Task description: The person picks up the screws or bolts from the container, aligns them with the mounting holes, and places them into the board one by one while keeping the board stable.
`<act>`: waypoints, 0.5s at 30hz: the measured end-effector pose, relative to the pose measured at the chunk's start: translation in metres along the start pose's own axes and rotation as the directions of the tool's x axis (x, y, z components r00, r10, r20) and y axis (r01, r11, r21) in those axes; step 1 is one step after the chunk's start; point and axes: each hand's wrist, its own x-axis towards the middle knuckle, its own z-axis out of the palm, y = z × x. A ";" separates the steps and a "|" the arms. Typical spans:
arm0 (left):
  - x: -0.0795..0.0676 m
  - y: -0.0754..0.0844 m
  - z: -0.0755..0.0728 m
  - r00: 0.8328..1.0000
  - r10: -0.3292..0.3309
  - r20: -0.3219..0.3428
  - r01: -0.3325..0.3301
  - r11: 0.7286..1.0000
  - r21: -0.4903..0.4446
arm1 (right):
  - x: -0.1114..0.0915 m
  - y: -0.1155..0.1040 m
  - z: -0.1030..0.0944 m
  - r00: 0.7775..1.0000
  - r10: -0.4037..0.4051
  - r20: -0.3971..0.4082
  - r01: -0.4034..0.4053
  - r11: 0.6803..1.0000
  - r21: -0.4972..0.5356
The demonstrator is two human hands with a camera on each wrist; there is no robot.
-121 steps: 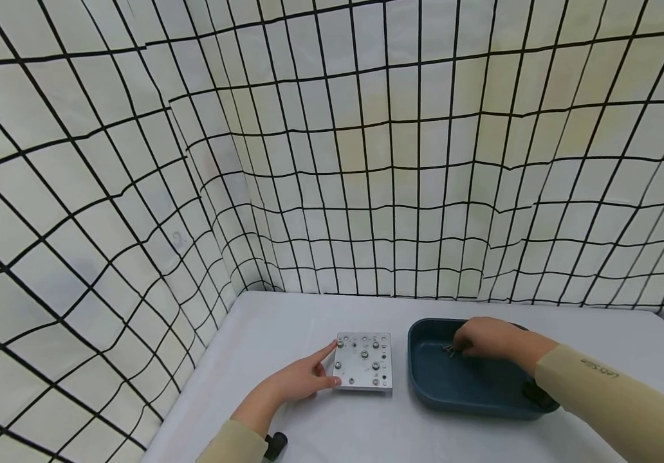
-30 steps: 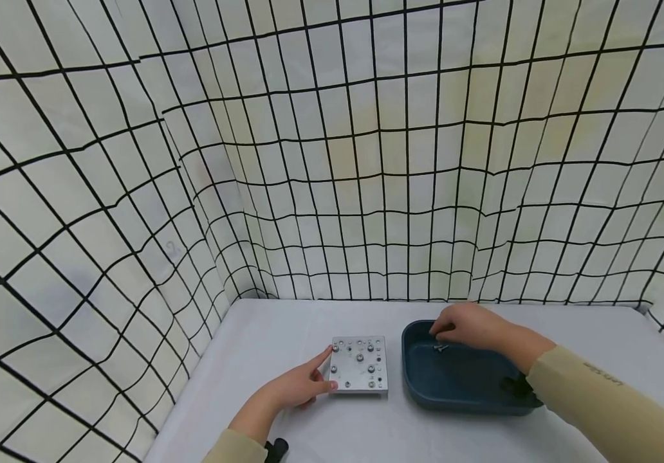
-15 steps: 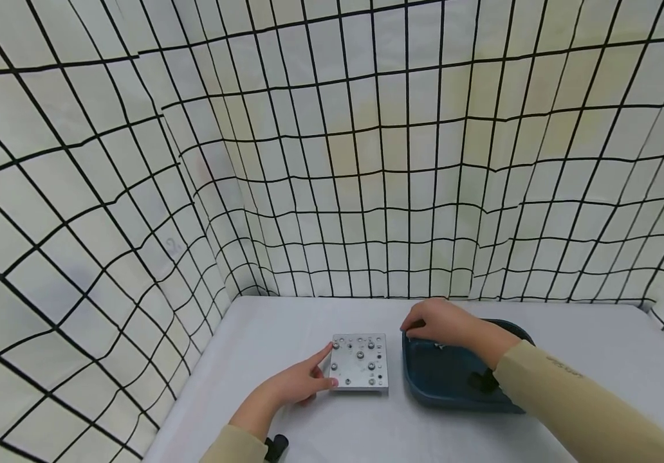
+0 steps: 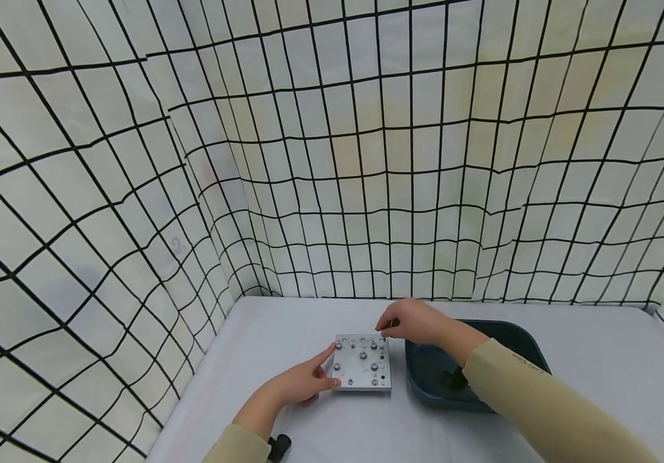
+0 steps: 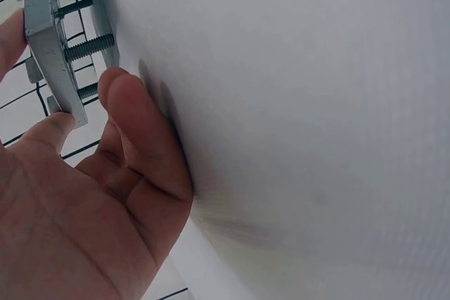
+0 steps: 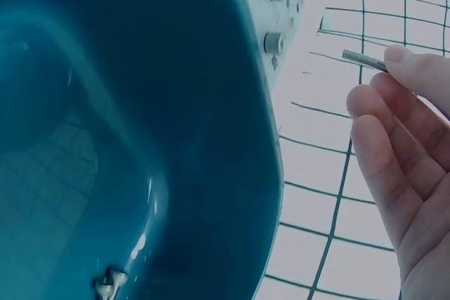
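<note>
A square metal plate [image 4: 356, 372] with several socket-head screws stands on the white table. My left hand [image 4: 294, 384] grips its left side, index finger at the far corner and thumb at the near one. In the left wrist view, threaded screw shanks [image 5: 90, 48] stick out beneath the plate, beside the curled lower fingers. My right hand [image 4: 415, 321] is over the plate's far right corner, pinching a screw [image 6: 362, 59] between thumb and fingers. The threaded end projects from the fingertips; the head is hidden in the grasp.
A dark blue tray [image 4: 508, 331] stands right of the plate, under my right forearm. Loose screws [image 6: 109, 282] lie on its floor. White table [image 4: 332, 424] surrounds both. Behind and to the left rise white walls [image 4: 407, 193] with a black grid.
My right hand has come up out of the tray with a screw and moved left over its rim to the plate's far right corner. The left hand keeps its hold on the plate.
</note>
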 end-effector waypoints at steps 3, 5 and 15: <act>0.000 0.000 -0.001 1.000 -0.003 0.005 0.003 1.000 -0.002 | 0.007 -0.004 0.005 1.000 -0.003 0.013 0.003 1.000 0.015; 0.000 0.000 -0.001 1.000 -0.001 0.007 0.001 1.000 -0.001 | 0.011 -0.007 0.009 1.000 0.004 0.021 -0.004 1.000 0.014; 0.001 -0.001 -0.001 1.000 -0.001 -0.001 0.001 1.000 0.016 | 0.032 -0.017 0.025 0.999 0.015 0.049 -0.015 1.000 0.001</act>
